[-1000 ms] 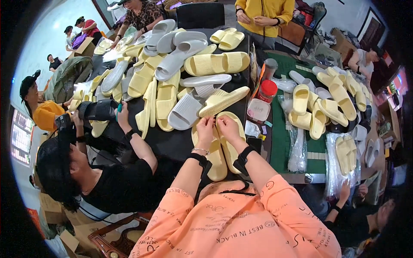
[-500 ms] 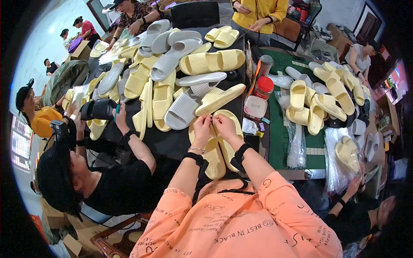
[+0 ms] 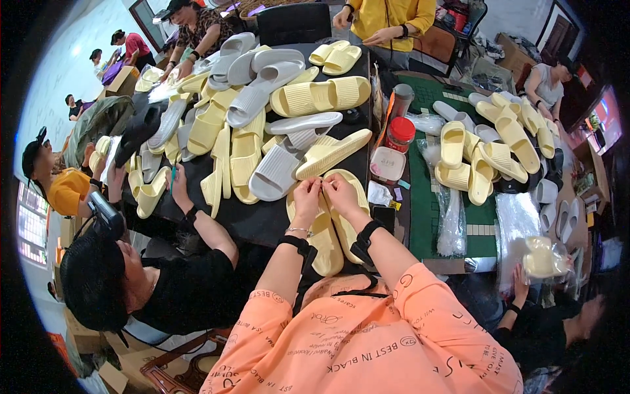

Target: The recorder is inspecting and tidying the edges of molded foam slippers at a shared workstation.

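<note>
- Your left hand is pinching narrow, fingertips drawn together at 12 o'clock of the palm.
- Your right hand is mirroring that, its fingertips meeting the left ones; you're hiding whatever is between them, so I can't tell if you're holding anything.
- The pair of yellow slippers is lying side by side right under your hands, near ends pointing at your 6 o'clock; your hands are covering part of both.
- A tilted yellow slipper is resting just beyond your fingertips at 12 o'clock.
- A ribbed grey slipper is lying near at 10 o'clock, by the big mixed pile.
- A pale tub and a red-lidded jar are standing at 2 o'clock.
- A green mat is spreading out at 3 o'clock.
- At 9 to 10 o'clock, a co-worker in black is holding a teal-handled tool.
</note>
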{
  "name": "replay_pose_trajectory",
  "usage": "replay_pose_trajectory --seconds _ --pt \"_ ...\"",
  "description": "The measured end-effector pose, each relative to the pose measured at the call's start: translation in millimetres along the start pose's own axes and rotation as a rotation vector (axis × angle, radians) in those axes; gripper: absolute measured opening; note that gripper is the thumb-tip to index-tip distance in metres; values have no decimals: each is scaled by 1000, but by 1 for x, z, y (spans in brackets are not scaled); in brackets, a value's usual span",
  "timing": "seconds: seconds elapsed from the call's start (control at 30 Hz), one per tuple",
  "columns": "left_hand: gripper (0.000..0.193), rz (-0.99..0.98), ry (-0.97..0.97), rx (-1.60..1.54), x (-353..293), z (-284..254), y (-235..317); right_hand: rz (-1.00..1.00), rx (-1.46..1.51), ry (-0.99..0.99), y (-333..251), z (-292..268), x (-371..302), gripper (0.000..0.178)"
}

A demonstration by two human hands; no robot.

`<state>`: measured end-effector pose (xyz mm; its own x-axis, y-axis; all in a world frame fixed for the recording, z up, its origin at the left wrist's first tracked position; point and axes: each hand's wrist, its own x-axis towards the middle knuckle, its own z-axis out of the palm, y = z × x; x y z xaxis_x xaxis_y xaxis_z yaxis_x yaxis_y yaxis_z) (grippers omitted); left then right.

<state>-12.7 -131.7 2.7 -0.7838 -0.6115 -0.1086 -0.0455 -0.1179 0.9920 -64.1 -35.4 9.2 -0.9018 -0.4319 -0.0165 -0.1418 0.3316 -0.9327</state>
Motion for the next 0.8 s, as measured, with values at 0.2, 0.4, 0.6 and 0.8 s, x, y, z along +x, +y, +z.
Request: replay_pose_trajectory --seconds 0.2,0.4,0.6,0.8 --pt "12 -67 14 -134 -2 1 4 -25 34 8 7 2 1 17" --pt "12 -59 -22 -188 -4 0 7 36 124 -17 10 5 3 11" --pt "14 -107 -5 -39 -6 1 13 -18 134 31 20 11 3 10" --pt "19 -91 -14 131 -10 -2 13 17 54 77 20 17 1 18"
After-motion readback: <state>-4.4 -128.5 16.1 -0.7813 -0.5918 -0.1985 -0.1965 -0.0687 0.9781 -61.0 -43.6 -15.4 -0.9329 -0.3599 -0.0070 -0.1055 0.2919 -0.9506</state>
